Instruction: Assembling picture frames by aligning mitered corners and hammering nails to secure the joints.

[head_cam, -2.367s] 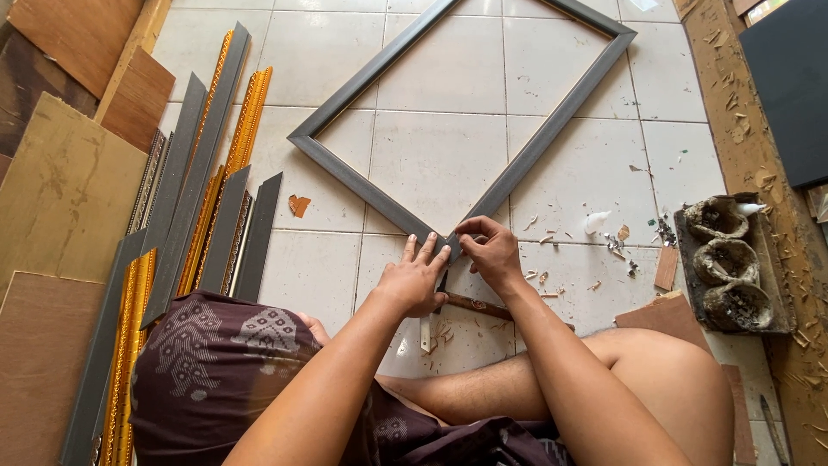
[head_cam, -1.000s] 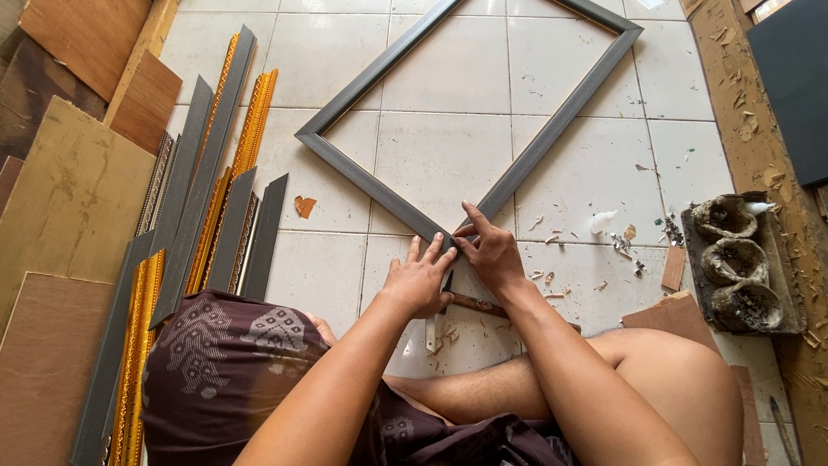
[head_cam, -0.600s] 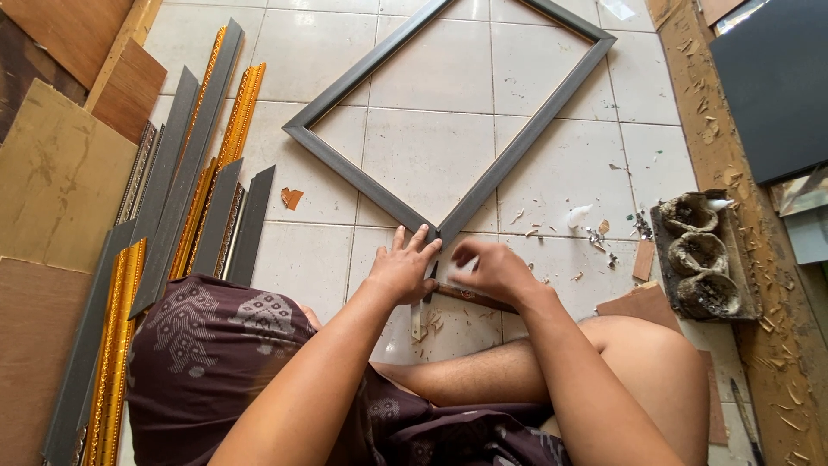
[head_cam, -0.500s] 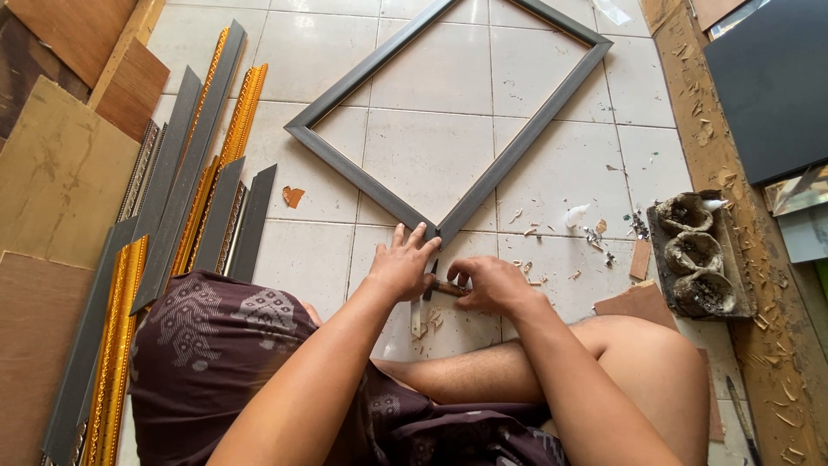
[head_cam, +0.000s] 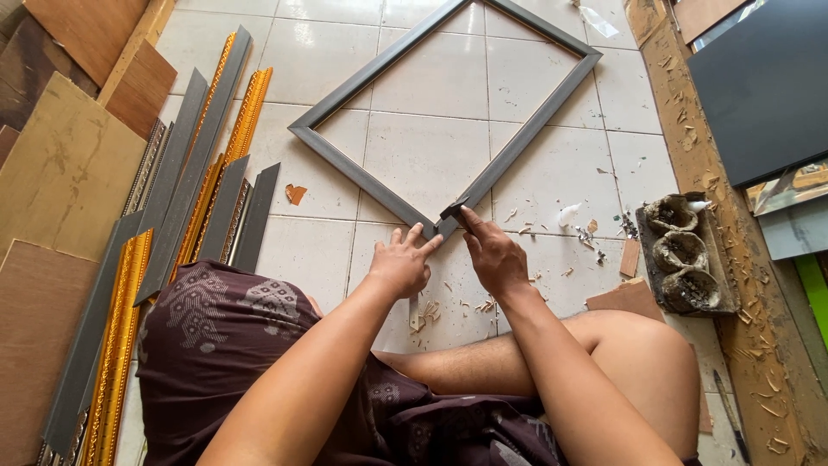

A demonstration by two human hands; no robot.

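Observation:
A dark grey rectangular picture frame (head_cam: pixel 362 173) lies flat on the white tiled floor, turned like a diamond with its nearest corner (head_cam: pixel 435 229) pointing at me. My left hand (head_cam: pixel 401 263) rests flat on the tile just below that corner, fingers spread, fingertips touching the frame. My right hand (head_cam: pixel 493 255) grips a small dark tool (head_cam: pixel 454 210) whose head sits on the corner joint. My bare leg lies across the floor beneath both arms.
Grey and gold moulding lengths (head_cam: pixel 198 198) lie stacked at the left beside brown boards (head_cam: pixel 60 173). A moulded tray with three cups (head_cam: pixel 686 255) sits at the right, by a shaving-strewn wooden strip (head_cam: pixel 733 285) and a dark panel (head_cam: pixel 763 86). Wood chips litter the tiles.
My right hand dropped to the floor, picked up the small tool and came back up to the frame's corner. The left hand stayed by the corner.

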